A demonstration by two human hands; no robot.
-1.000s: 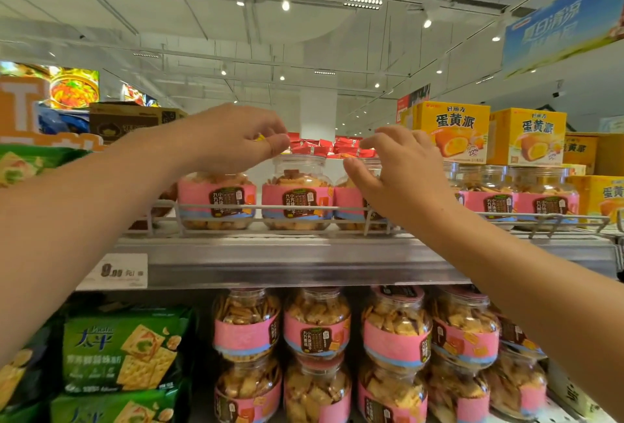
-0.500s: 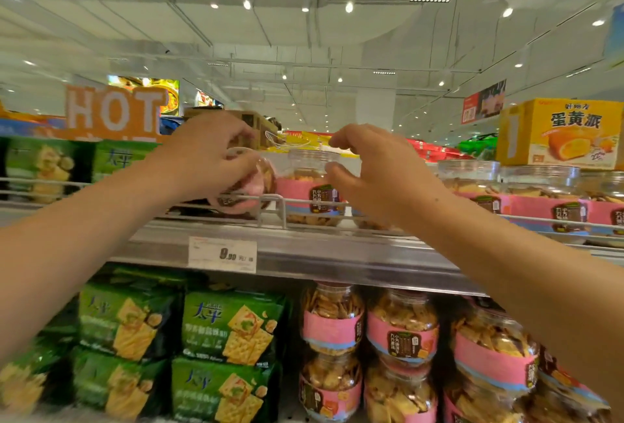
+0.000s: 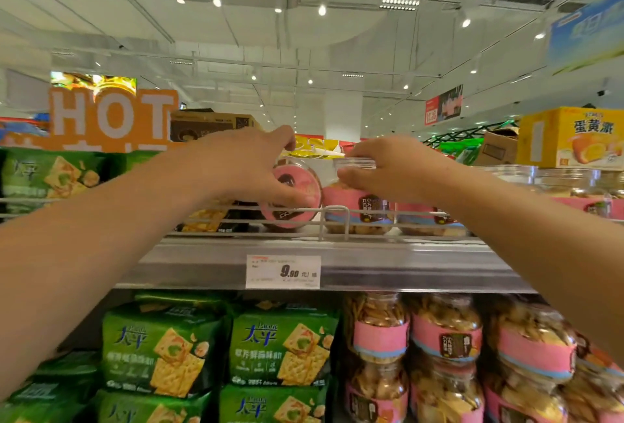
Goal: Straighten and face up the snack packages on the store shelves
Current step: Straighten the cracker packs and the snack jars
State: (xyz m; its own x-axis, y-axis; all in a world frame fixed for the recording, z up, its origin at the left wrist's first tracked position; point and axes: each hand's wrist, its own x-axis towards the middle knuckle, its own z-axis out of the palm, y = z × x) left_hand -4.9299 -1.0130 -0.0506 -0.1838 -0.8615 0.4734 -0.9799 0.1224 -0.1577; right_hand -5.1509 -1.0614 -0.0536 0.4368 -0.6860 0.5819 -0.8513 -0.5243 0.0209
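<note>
On the top shelf, behind its wire rail, the left hand grips a tilted snack jar while the right hand clasps the upright neighbouring jar. Tipped this far, the tilted jar could topple or knock its neighbour. Fingers hide both lids; blur smears the labels.

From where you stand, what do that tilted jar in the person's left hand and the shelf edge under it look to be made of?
The tilted jar in the left hand looks like clear, glossy plastic, since snacks show through its wall; a pink, probably paper or film, label wraps it. The shelf edge looks like brushed grey metal with a dull sheen.
</note>
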